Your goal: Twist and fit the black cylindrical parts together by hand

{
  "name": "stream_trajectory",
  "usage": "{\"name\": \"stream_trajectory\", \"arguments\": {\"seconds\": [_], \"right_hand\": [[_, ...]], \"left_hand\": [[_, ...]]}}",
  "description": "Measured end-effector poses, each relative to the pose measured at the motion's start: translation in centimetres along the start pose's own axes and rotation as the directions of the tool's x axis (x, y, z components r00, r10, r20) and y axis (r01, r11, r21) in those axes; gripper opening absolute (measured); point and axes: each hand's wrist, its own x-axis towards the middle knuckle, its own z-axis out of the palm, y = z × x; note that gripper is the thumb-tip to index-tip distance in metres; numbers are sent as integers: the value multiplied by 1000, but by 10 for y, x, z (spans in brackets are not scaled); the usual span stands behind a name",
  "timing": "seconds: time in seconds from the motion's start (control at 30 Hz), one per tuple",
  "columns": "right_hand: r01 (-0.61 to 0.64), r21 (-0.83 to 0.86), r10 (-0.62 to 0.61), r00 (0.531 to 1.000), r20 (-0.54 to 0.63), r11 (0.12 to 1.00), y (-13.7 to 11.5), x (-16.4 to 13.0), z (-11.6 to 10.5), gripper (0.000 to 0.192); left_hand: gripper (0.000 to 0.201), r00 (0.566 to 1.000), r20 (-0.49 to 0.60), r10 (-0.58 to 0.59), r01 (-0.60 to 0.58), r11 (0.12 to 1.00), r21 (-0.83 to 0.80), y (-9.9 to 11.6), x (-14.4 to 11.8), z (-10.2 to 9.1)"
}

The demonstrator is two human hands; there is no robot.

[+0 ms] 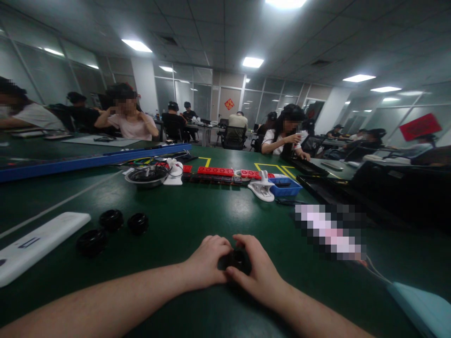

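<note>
Between both hands, low over the green table (158, 225), is a round black ring (243, 267) with a hole in its middle. My left hand (207, 260) has its fingers closed on the ring's left side. Around the right side curls my right hand (260, 270), with the thumb in front and the fingers behind. Three glossy black round pieces of similar look lie off to the left: one (111, 220) at the back, one (137, 223) on the right and one (91, 241) nearest me. What exactly the ring is I cannot make out.
A white oblong case (42, 244) lies at the left. Farther back are a metal bowl (146, 177), red blocks (215, 171), a white clip (262, 188) and a blue bin (286, 188). At right lie a blurred-out item (327, 230) and a light-blue object (423, 305). People sit beyond.
</note>
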Motion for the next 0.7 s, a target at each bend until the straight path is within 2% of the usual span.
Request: {"name": "stream_trajectory", "arguments": {"seconds": [0.07, 0.13, 0.27, 0.37, 0.5, 0.57, 0.7], "right_hand": [[-10, 11, 10, 1000, 9, 1000, 0, 0, 0, 43], [35, 48, -36, 999, 23, 998, 0, 0, 0, 42], [128, 87, -131, 991, 29, 988, 0, -2, -1, 54], [81, 39, -81, 997, 8, 996, 0, -1, -1, 55], [3, 20, -4, 1000, 10, 1000, 1, 1, 1, 40], [31, 49, -32, 999, 23, 998, 1, 0, 0, 36], [111, 92, -113, 993, 16, 989, 0, -2, -1, 44]], "left_hand": [[25, 1000, -2, -1, 1, 1000, -4, 1, 0, -1], [26, 1000, -9, -2, 2, 1000, -10, 3, -1, -2], [29, 1000, -21, -4, 4, 1000, -17, 3, -1, -1], [26, 1000, -4, -6, 6, 1000, -17, 2, 0, -1], [24, 1000, 1, -16, 16, 1000, -15, 2, 0, -1], [25, 1000, 0, -16, 16, 1000, -7, 2, 0, -1], [27, 1000, 1, -8, 8, 1000, 3, 1, 0, 0]]}}
